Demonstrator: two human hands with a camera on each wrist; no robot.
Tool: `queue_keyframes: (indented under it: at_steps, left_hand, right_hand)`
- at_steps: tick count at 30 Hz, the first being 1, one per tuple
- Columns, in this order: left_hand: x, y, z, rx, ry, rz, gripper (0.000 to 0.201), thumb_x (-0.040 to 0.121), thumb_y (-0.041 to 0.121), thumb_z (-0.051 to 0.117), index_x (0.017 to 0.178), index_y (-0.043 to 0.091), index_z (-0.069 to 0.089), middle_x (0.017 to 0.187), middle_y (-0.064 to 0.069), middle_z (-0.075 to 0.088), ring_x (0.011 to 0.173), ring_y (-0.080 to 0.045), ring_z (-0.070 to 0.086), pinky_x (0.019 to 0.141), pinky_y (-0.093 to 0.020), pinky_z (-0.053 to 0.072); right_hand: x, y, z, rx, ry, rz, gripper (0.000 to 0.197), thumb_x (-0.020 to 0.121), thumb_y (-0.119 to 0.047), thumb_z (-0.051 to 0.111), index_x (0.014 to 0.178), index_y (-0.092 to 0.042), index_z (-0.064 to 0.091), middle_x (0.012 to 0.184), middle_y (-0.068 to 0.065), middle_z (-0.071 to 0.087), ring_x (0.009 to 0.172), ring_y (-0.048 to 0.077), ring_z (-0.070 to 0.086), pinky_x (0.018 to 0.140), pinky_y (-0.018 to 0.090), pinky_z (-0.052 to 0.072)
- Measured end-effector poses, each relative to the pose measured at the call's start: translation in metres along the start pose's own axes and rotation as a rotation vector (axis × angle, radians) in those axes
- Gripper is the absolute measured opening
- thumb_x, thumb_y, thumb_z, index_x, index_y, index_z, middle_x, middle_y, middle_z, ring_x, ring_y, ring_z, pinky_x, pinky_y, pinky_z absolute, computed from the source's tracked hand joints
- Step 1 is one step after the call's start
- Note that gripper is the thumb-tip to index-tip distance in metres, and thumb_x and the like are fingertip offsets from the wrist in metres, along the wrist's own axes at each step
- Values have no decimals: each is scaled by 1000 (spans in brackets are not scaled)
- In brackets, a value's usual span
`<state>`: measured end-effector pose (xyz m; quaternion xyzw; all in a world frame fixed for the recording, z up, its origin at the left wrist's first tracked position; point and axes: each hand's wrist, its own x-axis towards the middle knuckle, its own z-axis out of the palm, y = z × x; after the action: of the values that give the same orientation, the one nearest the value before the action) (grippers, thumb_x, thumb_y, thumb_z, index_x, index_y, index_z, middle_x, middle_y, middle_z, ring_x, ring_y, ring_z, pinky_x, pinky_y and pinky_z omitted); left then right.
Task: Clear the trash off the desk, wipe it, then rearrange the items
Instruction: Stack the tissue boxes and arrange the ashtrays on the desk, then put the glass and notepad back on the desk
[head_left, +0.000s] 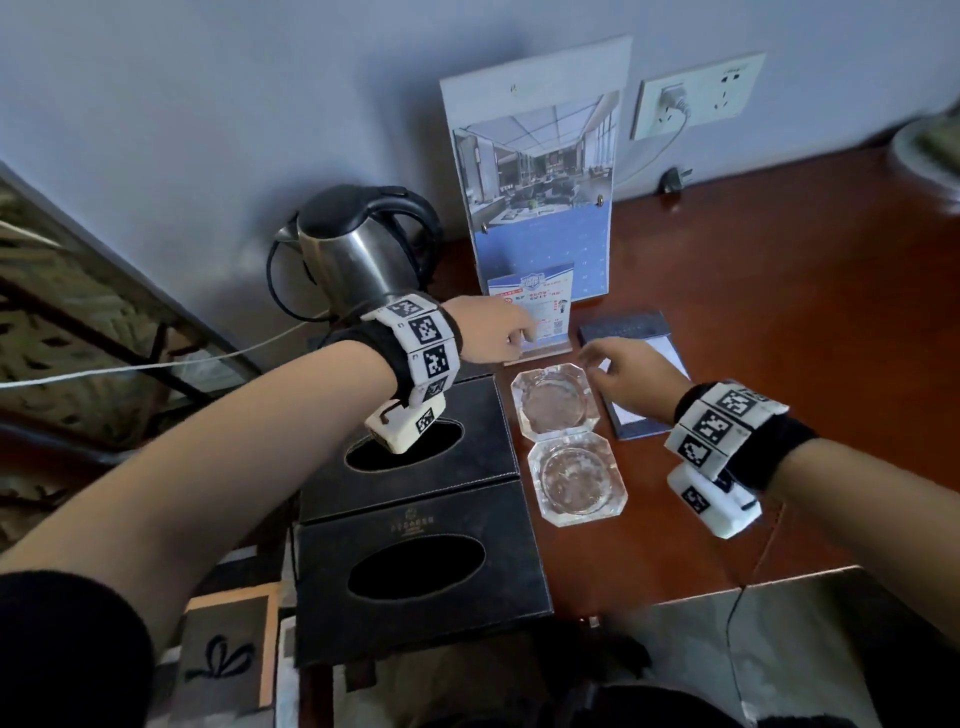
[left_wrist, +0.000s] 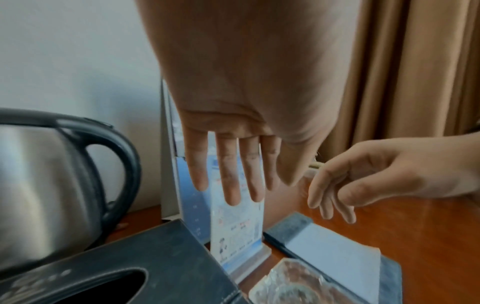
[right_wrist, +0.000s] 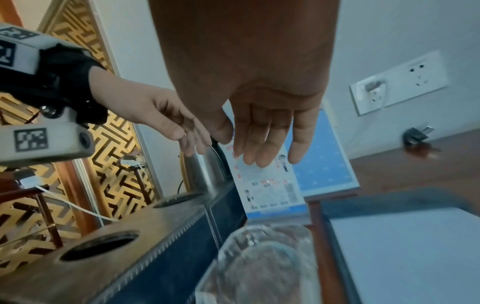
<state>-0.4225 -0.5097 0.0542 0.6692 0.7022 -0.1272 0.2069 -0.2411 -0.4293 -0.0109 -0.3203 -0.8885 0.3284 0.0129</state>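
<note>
Two hands over bench (head_left: 779, 312), both w/ fingers loose, holding nothing: left grip (head_left: 491, 332) at sign stand (head_left: 535, 317), right grip (head_left: 631, 382) above notepad (head_left: 647, 358); 2 ashtrays (head_left: 556, 397) near.

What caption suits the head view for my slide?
Both open hands, left and right, reach toward the small sign stand behind two glass ashtrays.

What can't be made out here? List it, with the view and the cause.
- Small sign: its print is too small in every view, and the left hand covers its left edge in the head view.
- Notepad: the right hand hides its middle in the head view.
- Tissue boxes: contents lost in dark openings.
</note>
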Motion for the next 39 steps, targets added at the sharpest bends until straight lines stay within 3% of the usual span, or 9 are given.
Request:
queue_keyframes:
  at_steps: [3,8,12,15,22,27,31,35,39]
  left_hand:
    - [-24,-13,-7,-151,98,-90,33,96,19,43,126,17,57,123,-2,60,103,-15,53,81,-21,36]
    - [-67,-38,-9,-433,275,-203,27,96,16,50,120,11,62,115,-3,64,94,-8,53,81,-14,37]
    - [-102,-58,2,-633,377,-314,22,94,15,53,112,9,65,100,-3,65,69,-6,55,56,-8,41]
    - [-130,-71,11,-749,473,-398,20,91,12,54,106,8,66,85,3,65,65,-8,58,47,-6,40]
    - [-191,-94,47,-959,550,-560,11,93,16,52,94,13,63,76,9,62,60,-8,56,52,-20,40]
    - [-233,-112,76,-1025,640,-675,12,94,16,52,93,11,62,75,6,62,49,-1,54,45,-13,40]
    - [-263,-122,100,-1058,653,-760,12,95,14,50,93,14,62,74,6,62,52,-4,55,51,-19,42]
    - [-293,-131,124,-1120,669,-824,15,96,12,46,97,13,61,77,7,62,46,2,55,45,-14,39]
    - [-322,-140,149,-1237,709,-890,17,98,14,44,100,13,61,84,4,63,58,-6,57,52,-18,43]
  right_hand:
    - [15,-29,-7,1,29,-9,26,91,-13,49,110,-13,66,110,6,67,100,22,60,89,32,45]
    - [39,-74,-2,-55,-35,-85,25,91,-16,51,106,-8,69,110,10,68,105,25,59,90,31,44]
    - [52,-109,12,-78,-73,-145,23,90,-19,53,99,-8,71,101,10,70,98,23,60,79,25,40]
    - [59,-140,26,-80,-105,-196,20,88,-21,55,94,-12,72,90,9,69,91,24,62,79,28,45]
    - [58,-216,68,-79,-266,-319,23,89,-32,56,69,-22,62,78,3,67,64,14,56,73,27,48]
    - [49,-260,98,-100,-312,-383,19,89,-23,53,87,-14,69,83,5,68,73,14,55,74,25,45]
    - [42,-287,126,-70,-360,-405,22,88,-21,53,89,-10,71,77,4,67,45,-3,51,60,22,45]
    - [34,-311,155,5,-420,-373,21,88,-18,52,86,-10,71,67,-2,65,51,3,53,67,24,51]
    - [26,-331,186,13,-459,-365,18,88,-18,53,88,-12,71,66,-2,63,49,2,53,48,12,43]
